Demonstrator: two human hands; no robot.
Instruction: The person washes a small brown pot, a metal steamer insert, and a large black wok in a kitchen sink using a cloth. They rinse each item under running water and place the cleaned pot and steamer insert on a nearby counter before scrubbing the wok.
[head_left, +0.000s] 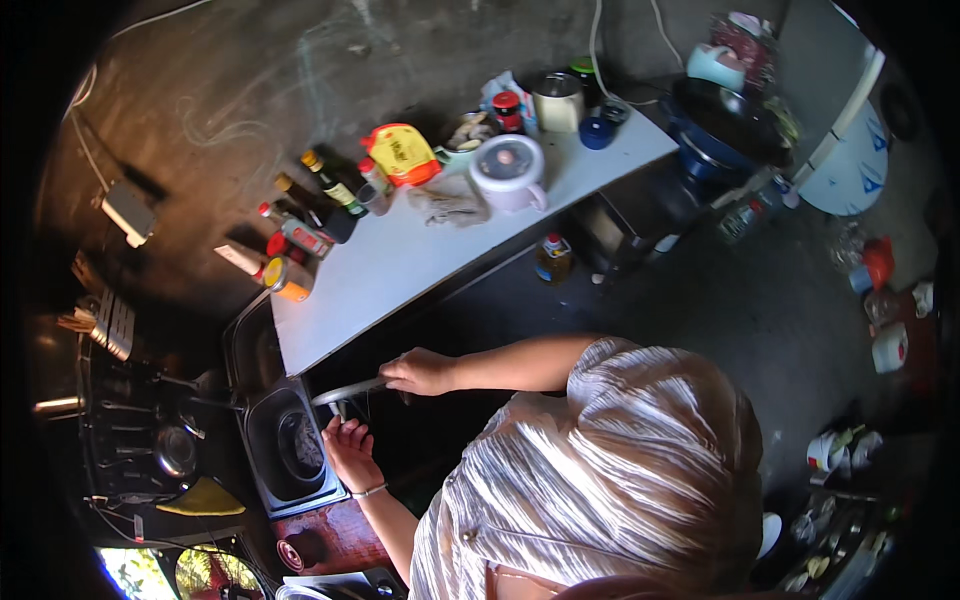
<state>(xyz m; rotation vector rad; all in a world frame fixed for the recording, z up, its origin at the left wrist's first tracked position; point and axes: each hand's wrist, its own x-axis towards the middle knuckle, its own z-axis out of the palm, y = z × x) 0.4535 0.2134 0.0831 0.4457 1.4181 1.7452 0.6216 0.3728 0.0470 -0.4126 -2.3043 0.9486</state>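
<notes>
A long, thin, pale grey, slightly curved object (349, 391) extends from my right hand (416, 371), whose fingers are closed around its end. I cannot tell exactly what it is. Just below its far end, my left hand (352, 450), with a bracelet at the wrist, is raised with its fingers bent around a small pale piece (337, 409). Both hands are beside the metal double sink (262, 491). In the sink's nearer bowl sits a dark round basin (300, 442) with pale pieces in it.
A white counter (390, 270) bears bottles, jars, a cloth (450, 201) and a lidded white pot (508, 172). Its corner overlaps the sink. Utensils and a small pan (176, 451) are at the left. A reddish surface (337, 532) adjoins the sink; an oil bottle (553, 259) stands below the counter.
</notes>
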